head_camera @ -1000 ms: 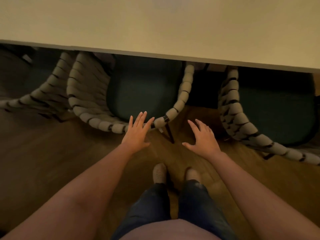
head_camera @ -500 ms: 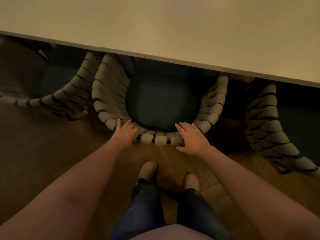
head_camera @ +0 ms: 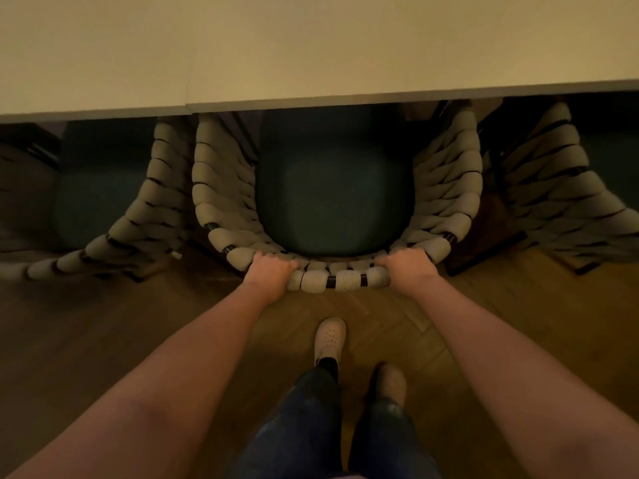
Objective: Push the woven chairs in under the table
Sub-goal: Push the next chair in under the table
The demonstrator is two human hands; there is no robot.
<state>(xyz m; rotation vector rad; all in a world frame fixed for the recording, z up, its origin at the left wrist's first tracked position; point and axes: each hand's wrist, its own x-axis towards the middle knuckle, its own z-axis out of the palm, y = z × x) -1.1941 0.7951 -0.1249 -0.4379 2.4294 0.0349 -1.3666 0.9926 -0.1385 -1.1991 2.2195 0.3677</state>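
A woven chair (head_camera: 221, 188) with thick beige rope wrapping and a dark green seat cushion stands straight ahead of me, its front part under the pale table (head_camera: 311, 46). My left hand (head_camera: 271, 269) grips the left of its curved back rail, fingers curled over the top. My right hand (head_camera: 408, 266) grips the rail on the right in the same way. A second woven chair (head_camera: 148, 209) sits on the left and a third woven chair (head_camera: 560, 188) on the right, both partly under the table edge.
The floor is dark herringbone wood (head_camera: 103, 323). My feet in pale perforated clogs (head_camera: 330, 337) and dark trousers stand just behind the middle chair. The neighbouring chairs' backs flare out close to the middle chair on both sides.
My hands went from hovering open near the chair to curling over its back rail. The view shifted so the middle chair is centred in front of me.
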